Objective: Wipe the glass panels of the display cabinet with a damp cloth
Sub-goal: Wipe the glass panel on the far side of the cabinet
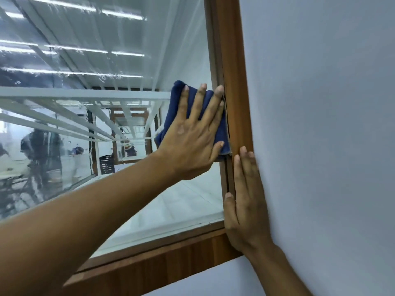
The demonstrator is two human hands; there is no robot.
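Observation:
A folded dark blue cloth (174, 103) lies flat against the glass panel (119, 50) of the display cabinet, tight against the right side of the brown wooden frame (235, 82). My left hand (192, 137) presses the cloth onto the glass with straight, spread fingers; the index fingertip touches the frame. My right hand (243, 201) rests flat on the frame's outer edge lower down, fingers straight and pointing up. The glass shows wet streaks and reflections of ceiling lights.
White shelves (85, 95) show behind the glass. A pale grey wall (320, 124) runs along the right of the frame. The frame's lower rail (149, 259) crosses below the glass.

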